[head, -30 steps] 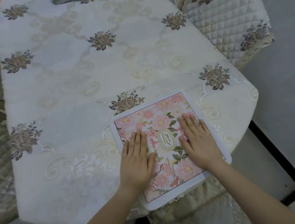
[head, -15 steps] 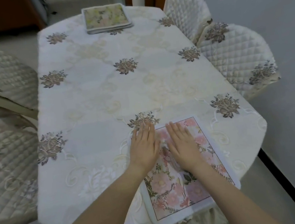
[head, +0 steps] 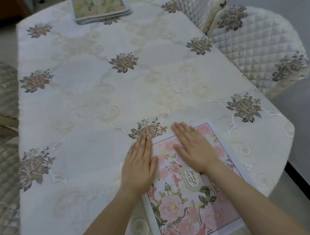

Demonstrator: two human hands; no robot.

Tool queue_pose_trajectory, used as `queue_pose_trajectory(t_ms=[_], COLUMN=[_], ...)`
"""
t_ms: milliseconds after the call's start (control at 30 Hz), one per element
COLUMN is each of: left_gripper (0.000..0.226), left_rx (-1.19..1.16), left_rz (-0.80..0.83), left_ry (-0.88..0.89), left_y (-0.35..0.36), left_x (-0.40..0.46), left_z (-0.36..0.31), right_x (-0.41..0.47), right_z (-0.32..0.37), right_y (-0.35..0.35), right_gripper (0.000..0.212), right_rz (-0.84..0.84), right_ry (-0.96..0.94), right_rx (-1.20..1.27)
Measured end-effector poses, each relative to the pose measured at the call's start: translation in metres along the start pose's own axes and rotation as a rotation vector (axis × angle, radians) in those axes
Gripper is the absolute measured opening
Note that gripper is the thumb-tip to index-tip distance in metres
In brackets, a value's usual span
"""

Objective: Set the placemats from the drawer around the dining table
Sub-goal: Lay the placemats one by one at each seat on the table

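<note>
Our right hand (head: 194, 148) lies flat on the pink placemat (head: 191, 197), fingers straight and close together, palm down near the mat's far edge. Our left hand (head: 139, 165) is flat as well, fingers straight, resting over the mat's left border so that part of it lies on the mat and part on the tablecloth (head: 93, 97); neither hand is gripping anything. The mat under them is rectangular with a white border and rounded corners, printed with pink flowers, green leaves and a thin dark frame line, and it carries a gold oval emblem with lettering in the middle. It sits at the near right end of the dining table, turned slightly, with its near edge at the table's edge. At the far end of the table we see a stack of placemats (head: 99, 4) in a green and pink floral print with pale borders, well apart from our hands. Quilted chairs (head: 258, 46) stand along the right side.
</note>
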State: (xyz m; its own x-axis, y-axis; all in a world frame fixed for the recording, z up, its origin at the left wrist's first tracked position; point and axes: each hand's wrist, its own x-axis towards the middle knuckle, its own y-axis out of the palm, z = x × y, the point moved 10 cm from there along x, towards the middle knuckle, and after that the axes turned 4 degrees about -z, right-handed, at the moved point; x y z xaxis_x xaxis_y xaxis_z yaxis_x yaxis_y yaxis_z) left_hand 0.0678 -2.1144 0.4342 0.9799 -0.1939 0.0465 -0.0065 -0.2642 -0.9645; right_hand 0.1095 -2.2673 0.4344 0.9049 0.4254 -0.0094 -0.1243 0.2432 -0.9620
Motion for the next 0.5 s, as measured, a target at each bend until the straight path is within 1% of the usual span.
queue_pose_trajectory(t_ms=[100, 167, 333, 433, 500], left_gripper=[0.06, 0.059, 0.056, 0.057, 0.062], left_rx=[-0.001, 0.002, 0.002, 0.036, 0.078], left_rz=[0.005, 0.006, -0.019, 0.002, 0.046], left_ry=[-0.007, 0.023, 0.034, 0.024, 0.024], left_y=[-0.004, -0.004, -0.006, -0.006, -0.007], left_x=[-0.01, -0.011, -0.009, -0.013, -0.016], left_z=[0.017, 0.018, 0.016, 0.017, 0.015], right_x=[-0.002, -0.003, -0.004, -0.01, -0.012], right_z=[-0.049, -0.066, -0.081, -0.08, -0.077], right_y=[-0.007, -0.015, -0.025, -0.022, -0.021], right_gripper=[0.062, 0.065, 0.068, 0.071, 0.076], right_rz=[-0.008, -0.02, -0.091, -0.065, -0.041], right_ry=[0.099, 0.116, 0.253, 0.263, 0.28], right_rx=[-0.028, -0.033, -0.037, -0.047, -0.047])
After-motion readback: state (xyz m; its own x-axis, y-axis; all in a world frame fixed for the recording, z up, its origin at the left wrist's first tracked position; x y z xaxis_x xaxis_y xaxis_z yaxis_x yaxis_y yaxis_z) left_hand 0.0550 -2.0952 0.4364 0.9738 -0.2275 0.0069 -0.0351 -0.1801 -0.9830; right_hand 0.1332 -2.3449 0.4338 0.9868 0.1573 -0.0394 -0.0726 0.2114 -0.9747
